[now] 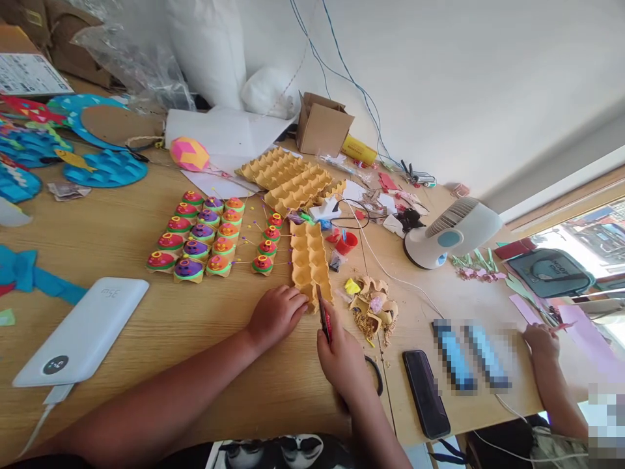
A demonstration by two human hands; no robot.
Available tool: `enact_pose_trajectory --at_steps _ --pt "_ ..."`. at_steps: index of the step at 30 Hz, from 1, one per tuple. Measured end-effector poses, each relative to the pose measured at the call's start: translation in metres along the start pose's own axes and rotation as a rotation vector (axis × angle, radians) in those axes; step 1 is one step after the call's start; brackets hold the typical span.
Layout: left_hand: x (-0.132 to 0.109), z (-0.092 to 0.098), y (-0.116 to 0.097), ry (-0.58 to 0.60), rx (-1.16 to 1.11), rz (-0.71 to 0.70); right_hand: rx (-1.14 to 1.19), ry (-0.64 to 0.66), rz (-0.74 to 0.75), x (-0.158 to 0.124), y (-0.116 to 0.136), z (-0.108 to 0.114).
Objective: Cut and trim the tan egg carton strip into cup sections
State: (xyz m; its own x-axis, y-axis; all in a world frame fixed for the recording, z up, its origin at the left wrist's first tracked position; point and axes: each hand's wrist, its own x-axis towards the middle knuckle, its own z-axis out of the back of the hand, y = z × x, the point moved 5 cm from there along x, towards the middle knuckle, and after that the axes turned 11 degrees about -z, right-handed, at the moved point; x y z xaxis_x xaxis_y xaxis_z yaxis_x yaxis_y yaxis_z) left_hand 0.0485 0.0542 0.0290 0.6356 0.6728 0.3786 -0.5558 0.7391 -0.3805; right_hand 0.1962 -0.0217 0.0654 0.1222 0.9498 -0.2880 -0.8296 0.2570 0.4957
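Note:
My left hand (276, 314) is closed on the near end of a yellow egg-carton strip (308, 259) lying on the wooden table (205, 339). My right hand (342, 358) grips a pair of scissors (323, 317) with red-and-black handles, the blades pointing up into the strip's near edge. Just right of the strip lies a heap of cut carton scraps (372, 307). To the left of the strip, rows of painted carton cups (202, 234) stand in red, purple, orange and green.
More egg cartons (288, 176) and a cardboard box (321, 124) lie behind. A white fan (452, 233), a black phone (426, 393) and another person's hand (541, 339) are at right. A white power bank (83, 329) and blue foam cutouts (105, 168) are at left.

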Motion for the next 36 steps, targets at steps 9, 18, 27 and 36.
enact_pose_trajectory --at_steps 9,18,27,36 --pt "0.000 -0.002 0.000 -0.015 0.013 0.015 -0.180 0.009 -0.023 -0.019 0.000 -0.012" --pt "0.000 -0.003 0.001 -0.022 -0.022 0.008 -0.320 0.023 -0.046 -0.019 0.005 -0.014" --pt "0.000 -0.004 0.003 -0.038 -0.024 0.005 -0.373 0.031 -0.083 -0.025 0.005 -0.017" --pt "-0.001 -0.007 0.004 -0.062 -0.096 0.023 -0.396 0.037 -0.095 -0.017 0.013 -0.020"
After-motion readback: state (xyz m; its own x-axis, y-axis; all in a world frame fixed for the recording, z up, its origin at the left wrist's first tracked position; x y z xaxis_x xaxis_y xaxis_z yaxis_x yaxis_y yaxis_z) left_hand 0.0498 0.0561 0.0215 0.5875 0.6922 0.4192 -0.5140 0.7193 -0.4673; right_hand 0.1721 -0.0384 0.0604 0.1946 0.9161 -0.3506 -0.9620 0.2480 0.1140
